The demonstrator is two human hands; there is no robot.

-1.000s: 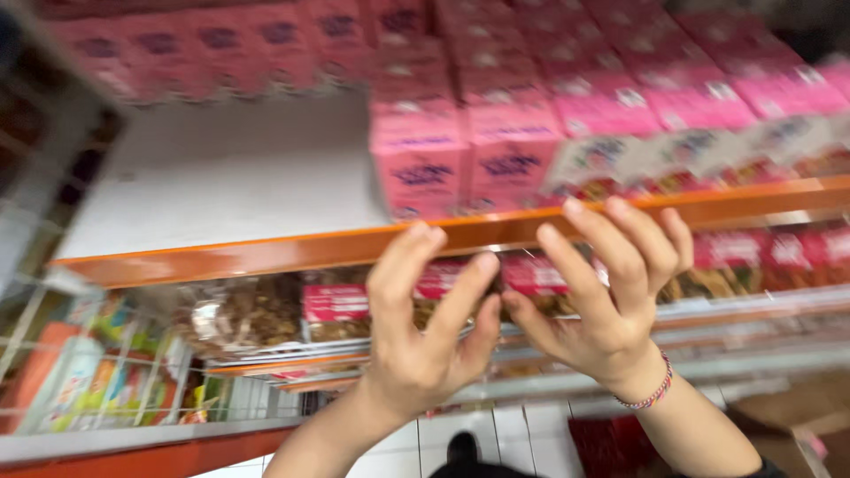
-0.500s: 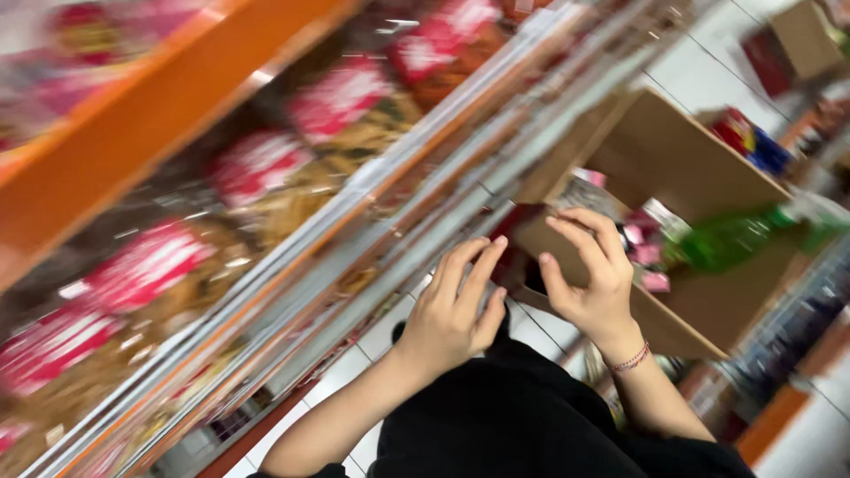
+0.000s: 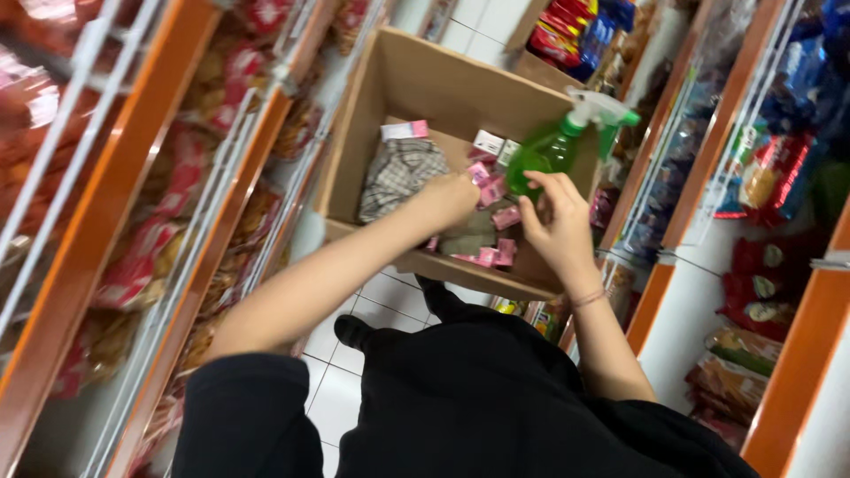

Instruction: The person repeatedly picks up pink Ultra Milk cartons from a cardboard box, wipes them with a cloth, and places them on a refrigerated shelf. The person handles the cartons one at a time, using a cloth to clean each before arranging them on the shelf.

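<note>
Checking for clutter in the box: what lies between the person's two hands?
In the head view, small pink packets lie between the left hand and right hand, inside the brown cardboard box.

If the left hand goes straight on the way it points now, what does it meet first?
The left hand points down into the cardboard box. It would probably meet the small pink packets beside the checked cloth first, though depth is unclear.

You're working under bright, even light that's casting only soft shadows inside the cardboard box. Motion blur is smearing the shelves at the left edge, and glare is whitening the packets at upper left.
</note>
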